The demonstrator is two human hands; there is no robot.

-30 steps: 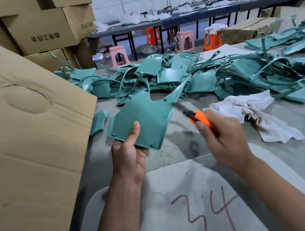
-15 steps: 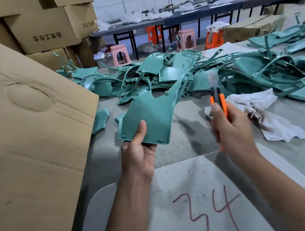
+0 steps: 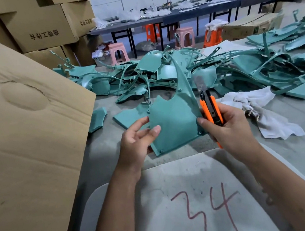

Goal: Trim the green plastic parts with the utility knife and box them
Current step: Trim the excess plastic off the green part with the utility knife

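Note:
I hold a flat green plastic part (image 3: 174,120) upright over the table, its long thin arm pointing up. My left hand (image 3: 137,143) grips its lower left edge, with the thumb on the front face. My right hand (image 3: 228,128) grips an orange utility knife (image 3: 210,107) with the blade up, right beside the part's right edge. The right thumb touches that edge. A big heap of green plastic parts (image 3: 181,71) lies across the table behind. A large cardboard box flap (image 3: 27,128) rises at the left.
A white rag (image 3: 260,107) lies right of my hands. A white board marked "34" in red (image 3: 195,205) lies at the near edge. A small green offcut (image 3: 96,119) sits by the flap. Stacked cartons (image 3: 40,27) stand at back left; benches and stools (image 3: 118,51) stand beyond.
The green part has turned more upright and moved right. My right hand brought the knife in against its right edge. My left hand shifted its hold to the left edge.

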